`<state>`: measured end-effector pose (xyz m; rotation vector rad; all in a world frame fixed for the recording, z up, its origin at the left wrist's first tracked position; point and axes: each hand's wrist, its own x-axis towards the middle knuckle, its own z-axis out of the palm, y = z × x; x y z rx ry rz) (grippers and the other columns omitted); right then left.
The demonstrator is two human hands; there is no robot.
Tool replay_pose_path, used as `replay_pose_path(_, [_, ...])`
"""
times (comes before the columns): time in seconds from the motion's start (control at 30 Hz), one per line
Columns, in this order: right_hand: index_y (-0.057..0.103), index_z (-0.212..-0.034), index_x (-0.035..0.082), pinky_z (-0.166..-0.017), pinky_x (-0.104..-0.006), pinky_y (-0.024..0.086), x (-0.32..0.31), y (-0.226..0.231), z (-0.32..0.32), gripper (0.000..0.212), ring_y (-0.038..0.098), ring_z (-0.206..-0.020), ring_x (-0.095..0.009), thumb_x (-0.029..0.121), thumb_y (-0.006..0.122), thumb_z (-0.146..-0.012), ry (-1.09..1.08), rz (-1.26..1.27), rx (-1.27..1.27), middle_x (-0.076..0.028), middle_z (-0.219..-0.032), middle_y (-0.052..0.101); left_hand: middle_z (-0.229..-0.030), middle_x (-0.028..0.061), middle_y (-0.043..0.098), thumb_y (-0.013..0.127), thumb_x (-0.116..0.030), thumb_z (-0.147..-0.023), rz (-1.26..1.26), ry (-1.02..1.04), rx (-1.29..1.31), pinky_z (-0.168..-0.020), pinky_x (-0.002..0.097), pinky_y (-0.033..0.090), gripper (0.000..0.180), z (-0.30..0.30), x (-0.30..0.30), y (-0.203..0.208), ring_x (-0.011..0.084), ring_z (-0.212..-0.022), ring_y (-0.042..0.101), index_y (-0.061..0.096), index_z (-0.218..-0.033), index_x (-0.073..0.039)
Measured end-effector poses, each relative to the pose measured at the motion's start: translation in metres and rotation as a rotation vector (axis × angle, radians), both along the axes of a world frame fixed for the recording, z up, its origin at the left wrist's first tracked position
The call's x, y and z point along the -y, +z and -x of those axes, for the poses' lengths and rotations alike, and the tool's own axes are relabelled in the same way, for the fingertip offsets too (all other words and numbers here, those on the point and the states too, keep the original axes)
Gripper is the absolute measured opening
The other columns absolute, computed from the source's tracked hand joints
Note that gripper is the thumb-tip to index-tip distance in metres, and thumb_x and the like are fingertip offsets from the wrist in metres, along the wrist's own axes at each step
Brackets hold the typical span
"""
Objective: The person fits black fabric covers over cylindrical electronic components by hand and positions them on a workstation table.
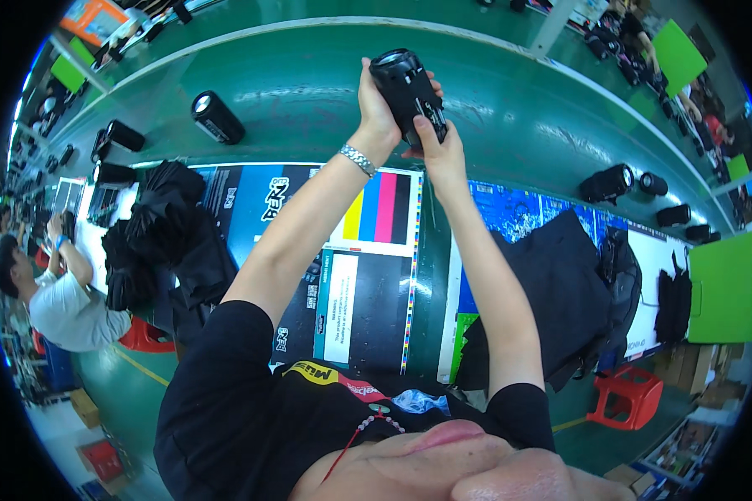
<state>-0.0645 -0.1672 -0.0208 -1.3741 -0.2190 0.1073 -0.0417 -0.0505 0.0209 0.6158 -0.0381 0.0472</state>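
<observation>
Over the green conveyor belt I hold a black cylindrical portable speaker (407,90) in both hands, its round silvery end tilted up and away from me. My left hand (377,108), with a metal band on the wrist, wraps around it from the left, and its fingertips show past the far side. My right hand (442,150) grips the near end, thumb resting on the speaker's side. To the left, another black speaker (217,118) stands alone on the belt.
Piles of black cloth bags (163,225) lie on the left; more black fabric (539,288) covers the printed sheets on the right. Further speakers (607,183) stand along the belt. A co-worker (75,301) sits at left, and a red stool (625,399) stands at right.
</observation>
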Motion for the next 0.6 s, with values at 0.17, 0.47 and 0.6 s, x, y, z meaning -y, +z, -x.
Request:
replay_pose_path(0.17, [0.049,-0.109,-0.007,-0.072,-0.0333,0.05,-0.03,0.003,0.027,0.067,0.065,-0.08,-0.025,0.045,0.076,-0.076,-0.397,0.34,0.466,-0.019,-0.092,0.064,-0.087,0.0219,0.063,0.005,-0.055,-0.094,0.1,0.276,-0.135,-0.073,0.0442,0.054,0.074,0.025,-0.007,0.013,0.0328,-0.079,0.063,0.056,-0.1,-0.001])
replay_pose_path(0.47, [0.055,-0.103,-0.005,-0.073,-0.0314,0.047,-0.031,0.029,0.029,0.057,0.06,-0.081,-0.019,0.036,0.08,-0.074,-0.36,0.461,0.3,-0.016,-0.089,0.064,-0.113,0.0184,0.061,0.013,-0.052,-0.098,0.156,0.374,-0.28,-0.092,0.0417,0.046,0.066,0.01,-0.034,-0.026,0.0288,-0.104,0.06,0.055,-0.112,-0.003])
replay_pose_path(0.6, [0.056,-0.107,-0.002,-0.084,-0.0396,0.045,0.0,0.041,-0.012,0.062,0.056,-0.096,-0.032,0.03,0.086,-0.063,-0.562,0.611,0.656,-0.017,-0.102,0.058,-0.129,0.0123,0.056,0.022,-0.05,-0.1,-0.229,0.311,-0.387,-0.107,0.0381,0.03,0.061,0.011,-0.062,-0.045,0.0212,-0.12,0.052,0.049,-0.127,-0.002])
